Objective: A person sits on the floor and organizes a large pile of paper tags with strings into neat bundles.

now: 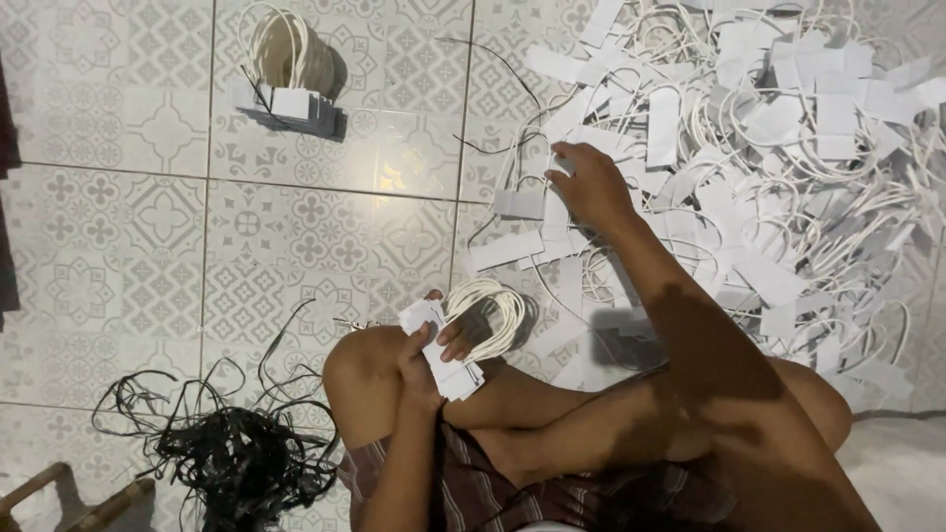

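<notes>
Tag stack in left hand (pinched)

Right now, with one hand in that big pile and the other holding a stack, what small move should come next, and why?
Probably pinch one tag from the pile and carry it to the stack. The right hand already rests on loose tags at the pile's near edge, while the left hand holds a neat stack with its cords looped together, on the knee.
</notes>
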